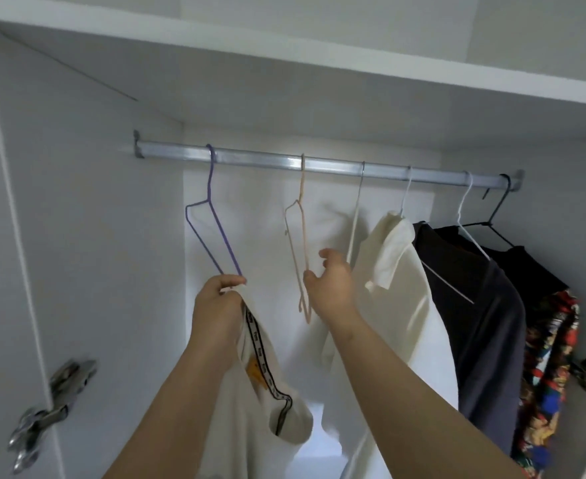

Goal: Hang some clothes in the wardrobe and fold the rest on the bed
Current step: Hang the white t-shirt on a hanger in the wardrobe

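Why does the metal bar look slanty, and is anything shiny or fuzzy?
Head view: the wide-angle lens bends and tilts the clothes rail and the shelf above it; light glints along the rail; the door hinge at the lower left is smeared; the left hand gripping the cream garment looks fairly sharp.

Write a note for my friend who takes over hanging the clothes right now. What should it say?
Left hand: grips the white shirt right at the bottom of the purple hanger, which hangs on the rail.
Right hand: at the pink hanger; I cannot tell if it grips it.
Done: a cream shirt, a dark shirt and a black top hang further right.
Left: get the white shirt onto a hanger. The bed is out of view, so the folding cannot be judged.
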### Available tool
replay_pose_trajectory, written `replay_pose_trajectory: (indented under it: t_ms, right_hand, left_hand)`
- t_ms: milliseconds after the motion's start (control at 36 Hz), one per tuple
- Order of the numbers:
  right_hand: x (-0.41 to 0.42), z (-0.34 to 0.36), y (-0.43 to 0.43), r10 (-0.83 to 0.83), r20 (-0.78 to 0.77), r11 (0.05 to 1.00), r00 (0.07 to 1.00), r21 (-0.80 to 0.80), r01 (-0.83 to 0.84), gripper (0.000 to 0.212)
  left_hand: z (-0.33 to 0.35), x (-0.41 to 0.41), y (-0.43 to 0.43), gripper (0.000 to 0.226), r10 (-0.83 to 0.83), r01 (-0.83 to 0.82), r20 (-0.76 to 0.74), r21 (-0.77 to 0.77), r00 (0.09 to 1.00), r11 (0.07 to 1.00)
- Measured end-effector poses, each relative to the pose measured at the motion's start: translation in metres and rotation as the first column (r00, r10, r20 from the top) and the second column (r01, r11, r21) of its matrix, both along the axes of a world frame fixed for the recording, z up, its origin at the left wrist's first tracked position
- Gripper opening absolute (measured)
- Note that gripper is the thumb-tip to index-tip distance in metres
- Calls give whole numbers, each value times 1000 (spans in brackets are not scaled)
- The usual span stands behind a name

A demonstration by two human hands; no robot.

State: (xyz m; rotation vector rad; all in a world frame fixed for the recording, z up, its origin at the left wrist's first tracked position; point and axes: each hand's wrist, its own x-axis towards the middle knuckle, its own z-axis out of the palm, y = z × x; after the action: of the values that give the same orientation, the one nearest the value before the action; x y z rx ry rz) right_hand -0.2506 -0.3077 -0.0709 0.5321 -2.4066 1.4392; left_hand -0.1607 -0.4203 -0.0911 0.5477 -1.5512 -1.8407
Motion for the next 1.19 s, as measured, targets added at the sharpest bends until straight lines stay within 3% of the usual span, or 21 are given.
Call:
replay_pose_trajectory:
  t_ms: [83,167,306,583,806,1000,1194]
  right_hand:
    - [-14,-3,-10,59,176,998,983,-14,-57,48]
    - [-25,-10,-15,95,299,986,949,-158,-49,16]
    - [-34,-11,-13,55,279,953,959,-300,33,15]
    - [-22,8,5,154,222,848,963,-529,-13,23]
    - [26,-39,50,185,338,854,923,-521,20,9]
    - [80,-112,111,203,450,856,870,-512,65,18]
    - [96,-160,153,176,545,886,820,-451,109,32]
  left_hand:
    - [1,2,-5,35,19,-19,-13,-1,1000,1000]
    - [-2,3,-10,38,54,-54,2,11,999,998]
    - [-8,3,-10,37,72,-72,36,22,997,997]
    - [-7,14,3,34,7,-9,30,66,1000,998]
    - [-30,22,16,32,-26,20,42,141,999,990]
    - [-67,21,24,27,-98,65,89,313,991,948]
    - [-95,15,49,18,-289,197,161,429,944,882]
